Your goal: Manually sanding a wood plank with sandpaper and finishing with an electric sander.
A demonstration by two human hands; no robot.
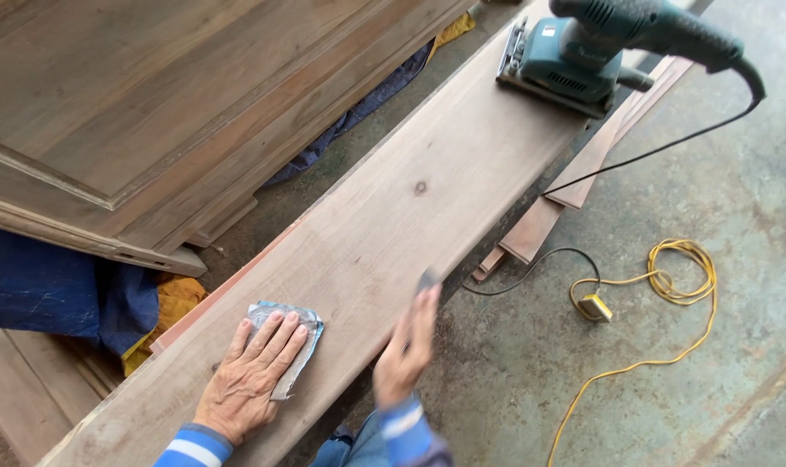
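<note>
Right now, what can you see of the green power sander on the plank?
The sander is a teal-green electric tool with a dark rear handle and a flat rectangular base. It sits upright and untouched on the far end of the long pale wooden plank. A black cord leaves its handle and runs down to the concrete floor.

The person is wearing a long-sleeved top in bright blue, and each sleeve is ending in a cuff banded with a white stripe — the left cuff is showing one broad white band across the blue, the right cuff a paler one, somewhat blurred. Both hands are going bare — the left hand and the right hand are wearing no gloves, rings or watch. Below the right cuff a patch of blue denim is showing, likely trousers.
</note>
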